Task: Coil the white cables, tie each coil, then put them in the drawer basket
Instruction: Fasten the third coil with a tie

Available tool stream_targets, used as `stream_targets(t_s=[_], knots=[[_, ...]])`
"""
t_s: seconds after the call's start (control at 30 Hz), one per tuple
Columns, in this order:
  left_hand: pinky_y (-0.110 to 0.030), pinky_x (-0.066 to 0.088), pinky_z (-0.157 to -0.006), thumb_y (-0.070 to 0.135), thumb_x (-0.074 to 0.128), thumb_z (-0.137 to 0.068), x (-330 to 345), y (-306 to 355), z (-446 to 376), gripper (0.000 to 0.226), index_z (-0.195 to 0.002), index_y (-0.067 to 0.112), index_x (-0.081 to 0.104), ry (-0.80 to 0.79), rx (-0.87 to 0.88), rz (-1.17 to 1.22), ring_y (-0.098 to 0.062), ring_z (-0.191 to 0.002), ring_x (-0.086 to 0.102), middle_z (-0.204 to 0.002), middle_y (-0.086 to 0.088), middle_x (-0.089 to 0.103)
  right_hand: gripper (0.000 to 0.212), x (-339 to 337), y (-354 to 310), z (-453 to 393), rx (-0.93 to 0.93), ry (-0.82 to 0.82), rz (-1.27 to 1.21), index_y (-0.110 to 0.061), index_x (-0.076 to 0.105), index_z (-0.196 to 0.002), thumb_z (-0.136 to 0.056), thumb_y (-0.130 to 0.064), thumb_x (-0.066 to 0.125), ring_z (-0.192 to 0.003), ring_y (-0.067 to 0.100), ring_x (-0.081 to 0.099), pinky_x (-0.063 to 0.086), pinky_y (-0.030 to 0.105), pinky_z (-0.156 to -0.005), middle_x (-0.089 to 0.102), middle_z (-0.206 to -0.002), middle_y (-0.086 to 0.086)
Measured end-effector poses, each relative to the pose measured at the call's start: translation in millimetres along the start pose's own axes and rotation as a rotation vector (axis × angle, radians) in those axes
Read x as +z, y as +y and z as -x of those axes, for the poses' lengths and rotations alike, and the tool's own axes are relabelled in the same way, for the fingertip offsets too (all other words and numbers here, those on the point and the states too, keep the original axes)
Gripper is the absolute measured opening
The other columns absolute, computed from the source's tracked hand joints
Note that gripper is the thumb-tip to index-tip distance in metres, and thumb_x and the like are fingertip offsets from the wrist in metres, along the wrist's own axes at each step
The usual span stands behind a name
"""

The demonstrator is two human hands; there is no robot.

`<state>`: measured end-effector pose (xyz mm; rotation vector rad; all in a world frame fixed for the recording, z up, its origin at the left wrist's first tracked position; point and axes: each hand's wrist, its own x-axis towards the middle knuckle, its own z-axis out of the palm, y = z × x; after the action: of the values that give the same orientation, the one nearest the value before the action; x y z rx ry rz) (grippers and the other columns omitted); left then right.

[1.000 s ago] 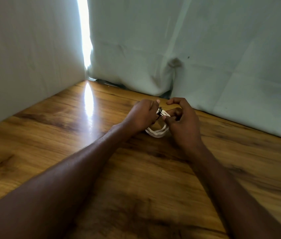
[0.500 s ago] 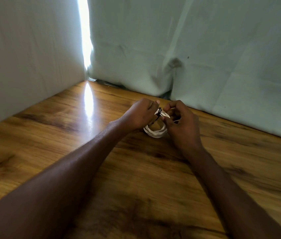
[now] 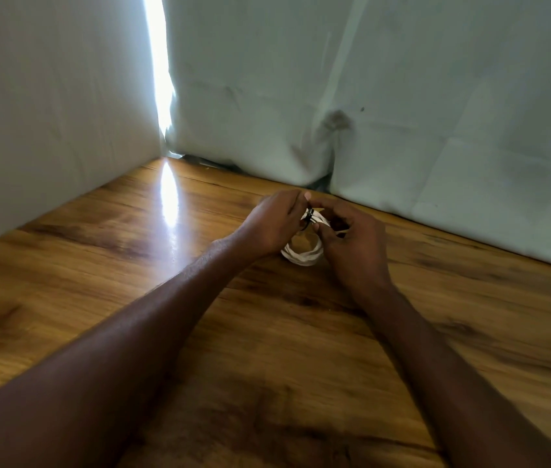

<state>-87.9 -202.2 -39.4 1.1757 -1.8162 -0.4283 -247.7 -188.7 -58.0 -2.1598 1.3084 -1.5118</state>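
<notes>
White sheets back the wooden table (image 3: 105, 271), where the coil (image 3: 303, 256) rests at centre, far side. Left hand (image 3: 272, 224) and right hand (image 3: 355, 244) both pinch the dark tie (image 3: 308, 217) at its top. Tying is in hand; next, cinch it, keeping the loops gathered.

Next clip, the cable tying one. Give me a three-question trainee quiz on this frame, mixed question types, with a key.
1. True or false: the white cable coil lies between the left hand and the right hand.
2. The black tie sits at: A) the coil's far edge, by the fingertips; B) the coil's near edge; C) apart on the wooden table.
3. Fill in: behind the hands hangs a pale ____ backdrop.

Key: 1 true; 2 A; 3 cloth.
</notes>
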Motion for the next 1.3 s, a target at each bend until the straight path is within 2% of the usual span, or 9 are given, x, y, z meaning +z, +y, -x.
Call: stream_targets(t_s=[0.2,0.37,0.5,0.63,0.77,0.9,1.03,1.1,1.3], knots=[[-0.018,0.040,-0.054,0.022,0.042,-0.112,-1,1,1,0.040,-0.074,0.023,0.055,-0.068,-0.036,0.197,0.004,-0.052,0.049,-0.063,0.009,0.055,0.040,-2,0,0,0.007,0.000,-0.043,-0.027,0.076,-0.123,-0.089,-0.006,0.070,-0.096,0.000,0.071,0.058,0.031,-0.087,0.078,-0.107,-0.014],[-0.020,0.036,-0.055,0.029,0.044,-0.111,1,-6,-3,0.038,-0.075,0.022,0.054,-0.010,-0.073,0.074,0.002,-0.057,0.048,-0.066,0.011,0.053,0.046,0,0,-1,0.007,-0.012,-0.045,-0.035,0.074,-0.126,-0.089,-0.008,0.070,-0.092,0.003,0.071,0.059,0.033,-0.086,0.077,-0.108,-0.018],[-0.014,0.032,-0.047,0.028,0.046,-0.110,-2,-2,0,0.045,-0.065,0.023,0.052,0.013,-0.057,0.032,0.003,-0.047,0.048,-0.056,0.007,0.054,0.045,2,2,-1,-0.001,0.015,-0.046,-0.034,0.074,-0.126,-0.089,-0.009,0.070,-0.092,0.003,0.071,0.059,0.035,-0.087,0.077,-0.111,-0.019],[-0.026,0.041,-0.052,0.036,0.045,-0.110,-4,-3,-1,0.053,-0.069,0.008,0.064,-0.053,-0.106,0.059,-0.010,-0.052,0.054,-0.059,-0.005,0.064,0.039,3,3,0,0.010,0.032,-0.058,-0.031,0.076,-0.124,-0.089,-0.013,0.071,-0.094,0.002,0.071,0.058,0.034,-0.086,0.077,-0.109,-0.017],[-0.024,0.040,-0.050,0.036,0.046,-0.110,-3,0,2,0.054,-0.060,0.020,0.062,-0.052,-0.150,0.149,-0.007,-0.048,0.052,-0.051,0.007,0.060,0.037,1,0,1,0.018,0.038,-0.070,-0.028,0.076,-0.120,-0.090,-0.009,0.070,-0.091,0.001,0.070,0.059,0.033,-0.084,0.077,-0.104,-0.017],[-0.027,0.032,-0.049,0.041,0.051,-0.107,-6,0,2,0.056,-0.055,0.021,0.057,-0.066,-0.214,0.217,-0.013,-0.051,0.043,-0.054,0.004,0.047,0.030,-2,-5,2,-0.126,-0.018,0.103,-0.035,0.069,-0.120,-0.092,-0.027,0.061,-0.096,0.006,0.067,0.057,0.040,-0.079,0.071,-0.112,-0.017],[-0.021,0.030,-0.041,0.041,0.052,-0.107,-8,4,1,0.048,-0.072,0.009,0.063,-0.075,-0.320,0.235,-0.009,-0.043,0.038,-0.051,0.002,0.045,0.020,-1,-4,1,-0.265,-0.033,0.327,-0.030,0.069,-0.110,-0.093,-0.020,0.069,-0.089,0.016,0.062,0.054,0.040,-0.066,0.060,-0.116,-0.006],[-0.021,0.032,-0.041,0.039,0.052,-0.107,-11,4,1,0.051,-0.071,0.006,0.067,-0.085,-0.361,0.235,-0.010,-0.044,0.042,-0.050,0.002,0.052,0.018,0,-5,0,-0.309,-0.055,0.365,-0.028,0.070,-0.107,-0.092,-0.018,0.068,-0.084,0.019,0.062,0.053,0.041,-0.063,0.060,-0.115,-0.002],[-0.023,0.035,-0.045,0.033,0.057,-0.105,-14,4,3,0.048,-0.063,0.011,0.063,-0.079,-0.413,0.221,-0.010,-0.048,0.045,-0.050,0.004,0.054,0.021,-3,-9,0,-0.317,-0.178,0.361,-0.033,0.068,-0.100,-0.083,-0.033,0.079,-0.092,0.013,0.058,0.051,0.039,-0.072,0.055,-0.114,-0.010]])
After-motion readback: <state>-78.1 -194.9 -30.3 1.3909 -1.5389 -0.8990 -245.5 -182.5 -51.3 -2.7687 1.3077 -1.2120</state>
